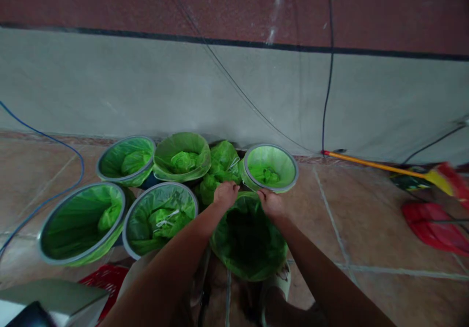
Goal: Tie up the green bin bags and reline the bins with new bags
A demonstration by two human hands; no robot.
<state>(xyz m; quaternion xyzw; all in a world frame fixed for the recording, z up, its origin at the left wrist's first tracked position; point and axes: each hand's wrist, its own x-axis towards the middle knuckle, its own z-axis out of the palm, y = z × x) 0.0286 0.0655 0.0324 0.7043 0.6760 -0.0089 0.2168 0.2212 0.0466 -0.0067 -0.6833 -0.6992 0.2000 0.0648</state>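
Between my feet is a bin lined with a green plastic bag (220, 244), its mouth towards me and its inside dark. My left hand (226, 193) is closed on the far left of the bag's edge. On the far right of the same edge, my right hand (271, 202) grips the plastic. Just beyond my hands stands a bin with a grey rim and a green liner (271, 169). A bunched green bag with white ties (223, 163) lies left of it, close to my left hand.
Several green-lined bins, among them one at the front left (82, 222), stand to the left. A blue cable (54, 139) crosses the floor there. To the right lie a broom (381, 165) and a red dustpan (432, 229). A white box (54, 293) and red crate (106, 283) are near.
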